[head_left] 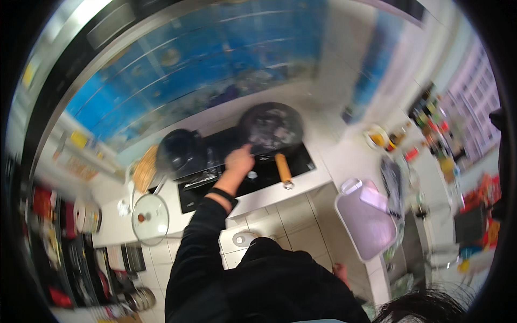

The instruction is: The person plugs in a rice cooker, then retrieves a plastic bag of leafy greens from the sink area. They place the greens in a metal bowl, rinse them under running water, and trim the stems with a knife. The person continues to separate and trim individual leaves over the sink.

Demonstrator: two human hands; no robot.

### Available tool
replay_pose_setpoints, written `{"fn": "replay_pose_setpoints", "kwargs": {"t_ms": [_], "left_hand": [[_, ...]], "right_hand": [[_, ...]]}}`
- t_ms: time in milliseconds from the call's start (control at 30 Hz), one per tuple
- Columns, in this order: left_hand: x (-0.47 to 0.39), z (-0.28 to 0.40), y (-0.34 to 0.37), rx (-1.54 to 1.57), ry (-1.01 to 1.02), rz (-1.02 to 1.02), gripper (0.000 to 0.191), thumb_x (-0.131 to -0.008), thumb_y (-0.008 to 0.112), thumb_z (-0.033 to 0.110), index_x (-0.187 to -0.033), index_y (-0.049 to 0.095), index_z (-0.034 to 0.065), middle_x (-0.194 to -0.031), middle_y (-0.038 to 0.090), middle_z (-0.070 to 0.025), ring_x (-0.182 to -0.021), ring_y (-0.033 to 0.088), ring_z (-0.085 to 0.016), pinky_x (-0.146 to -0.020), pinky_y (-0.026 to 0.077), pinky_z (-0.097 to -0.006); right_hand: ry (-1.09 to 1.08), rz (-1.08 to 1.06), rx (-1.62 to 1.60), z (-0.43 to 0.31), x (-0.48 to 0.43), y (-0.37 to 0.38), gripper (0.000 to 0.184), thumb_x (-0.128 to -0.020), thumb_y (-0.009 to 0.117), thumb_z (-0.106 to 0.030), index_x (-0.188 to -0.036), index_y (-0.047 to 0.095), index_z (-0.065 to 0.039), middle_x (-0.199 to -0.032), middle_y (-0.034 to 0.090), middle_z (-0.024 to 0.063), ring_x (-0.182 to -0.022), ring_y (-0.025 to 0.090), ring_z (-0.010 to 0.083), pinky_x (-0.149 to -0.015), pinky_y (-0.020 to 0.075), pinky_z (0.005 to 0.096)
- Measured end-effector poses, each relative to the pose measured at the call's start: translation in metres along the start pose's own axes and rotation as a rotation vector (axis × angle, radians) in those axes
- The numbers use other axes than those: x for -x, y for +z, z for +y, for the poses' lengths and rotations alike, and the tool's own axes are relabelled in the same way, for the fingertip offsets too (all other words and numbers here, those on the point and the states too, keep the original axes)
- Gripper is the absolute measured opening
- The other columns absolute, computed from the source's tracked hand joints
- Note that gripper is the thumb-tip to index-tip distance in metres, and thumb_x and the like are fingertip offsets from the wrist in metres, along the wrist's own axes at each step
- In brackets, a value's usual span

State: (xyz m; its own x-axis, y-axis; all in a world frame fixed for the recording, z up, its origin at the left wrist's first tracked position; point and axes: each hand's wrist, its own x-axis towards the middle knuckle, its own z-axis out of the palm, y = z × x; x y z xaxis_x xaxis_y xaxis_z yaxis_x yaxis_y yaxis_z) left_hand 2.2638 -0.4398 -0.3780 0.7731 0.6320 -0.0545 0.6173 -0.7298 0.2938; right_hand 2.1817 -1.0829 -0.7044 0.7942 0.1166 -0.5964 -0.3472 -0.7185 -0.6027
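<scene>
My left hand reaches over the black stovetop, a finger pointing at the near edge of a dark frying pan; whether it touches the pan cannot be told. Something pale, blurred, lies in the pan, whose wooden handle points towards me. To the left on the stove stands a black wok or pot. Low at my right side, away from the stove, is my right hand, partly hidden by my body, with nothing visible in it.
A glass lid lies at the counter's left edge near a woven basket. On the right counter are a pale tray, a knife, a bowl of yellow food and several bottles. A shelf rack stands at the left.
</scene>
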Motion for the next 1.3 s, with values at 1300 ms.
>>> {"fn": "replay_pose_setpoints", "kwargs": {"t_ms": [1300], "left_hand": [[0.13,-0.614,0.002,1.623,-0.952,0.493,0.015,-0.09,0.064,0.021,-0.094,0.062,0.006,-0.076,0.062,-0.0061,-0.057,0.059,-0.014,-0.046,0.05,-0.0292]], "right_hand": [[-0.212,-0.214,0.438,-0.262,0.042,0.248,0.041,-0.081,0.07,-0.02,-0.118,0.063,-0.003,-0.085,0.072,0.016,-0.074,0.07,0.0244,-0.07,0.0553,0.0346]]}}
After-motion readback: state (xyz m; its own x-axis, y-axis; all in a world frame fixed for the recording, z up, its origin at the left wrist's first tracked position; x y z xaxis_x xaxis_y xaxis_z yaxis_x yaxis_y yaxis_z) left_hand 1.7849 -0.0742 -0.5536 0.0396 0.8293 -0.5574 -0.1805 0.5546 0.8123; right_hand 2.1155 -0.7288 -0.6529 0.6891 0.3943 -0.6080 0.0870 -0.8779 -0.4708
